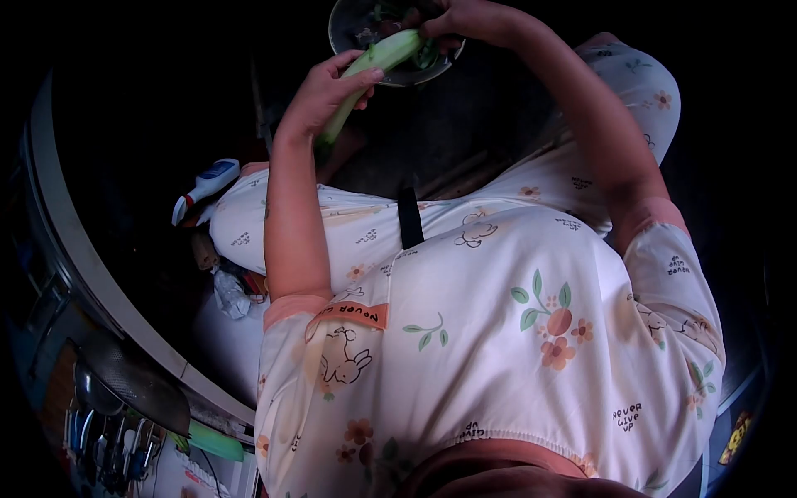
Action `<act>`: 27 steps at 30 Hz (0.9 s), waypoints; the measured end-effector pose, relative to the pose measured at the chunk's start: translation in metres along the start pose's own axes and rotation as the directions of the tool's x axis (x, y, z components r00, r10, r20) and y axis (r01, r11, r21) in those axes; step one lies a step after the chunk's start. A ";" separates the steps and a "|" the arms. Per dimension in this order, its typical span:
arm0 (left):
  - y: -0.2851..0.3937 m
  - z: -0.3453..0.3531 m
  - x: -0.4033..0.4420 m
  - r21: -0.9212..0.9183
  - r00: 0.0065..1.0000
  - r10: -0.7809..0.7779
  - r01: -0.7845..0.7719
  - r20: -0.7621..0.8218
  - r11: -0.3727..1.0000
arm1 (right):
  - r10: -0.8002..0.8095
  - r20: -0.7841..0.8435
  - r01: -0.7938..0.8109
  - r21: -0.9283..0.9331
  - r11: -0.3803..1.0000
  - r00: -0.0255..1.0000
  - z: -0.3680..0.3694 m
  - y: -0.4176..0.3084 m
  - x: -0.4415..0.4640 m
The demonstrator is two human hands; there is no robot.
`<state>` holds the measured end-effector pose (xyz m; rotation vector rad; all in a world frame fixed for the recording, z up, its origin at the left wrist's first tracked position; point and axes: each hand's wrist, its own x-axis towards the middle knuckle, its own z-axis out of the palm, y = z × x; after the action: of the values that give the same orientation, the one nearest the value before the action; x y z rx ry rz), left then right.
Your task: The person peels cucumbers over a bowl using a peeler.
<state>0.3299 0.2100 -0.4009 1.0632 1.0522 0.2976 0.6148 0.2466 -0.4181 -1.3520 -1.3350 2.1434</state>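
Observation:
A pale green zucchini point(383, 58) is held at a slant over a round bowl point(339, 31). My left hand point(336, 91) is wrapped around its middle, with the thumb lying along the top. The darker lower end pokes out below that hand. My right hand point(448, 23) is closed at the upper end of the zucchini, its fingertips against it and partly hidden. Inside the bowl lie dark green pieces point(427, 55), too dim to make out well.
A white spray bottle point(217, 176) with a blue label lies by my left knee. Below it is a crumpled clear plastic bag point(232, 292). A rack with several utensils point(112, 444) and a dark strainer-like pan point(137, 390) stand at the lower left. Surroundings are very dark.

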 end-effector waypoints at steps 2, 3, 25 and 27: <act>0.001 -0.001 -0.001 -0.030 1.000 0.006 -0.006 -0.003 1.000 | -0.026 0.002 0.026 0.031 0.999 1.000 0.004 0.001 0.000; 0.002 -0.002 -0.001 -0.061 1.000 0.012 -0.012 -0.007 0.998 | -0.050 -0.045 0.052 0.039 0.998 0.998 0.009 0.000 -0.001; -0.005 0.017 0.012 0.254 0.977 -0.004 0.060 -0.214 0.965 | -0.388 -0.142 0.189 -0.691 0.697 0.911 0.039 -0.008 0.006; -0.005 0.019 0.013 0.338 0.984 -0.019 0.079 -0.176 0.938 | -0.435 -0.186 0.168 -0.737 0.655 0.881 0.042 0.002 0.017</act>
<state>0.3510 0.2052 -0.4109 1.3397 1.3152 0.1676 0.5715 0.2332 -0.4239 -1.4986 -2.1453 1.0923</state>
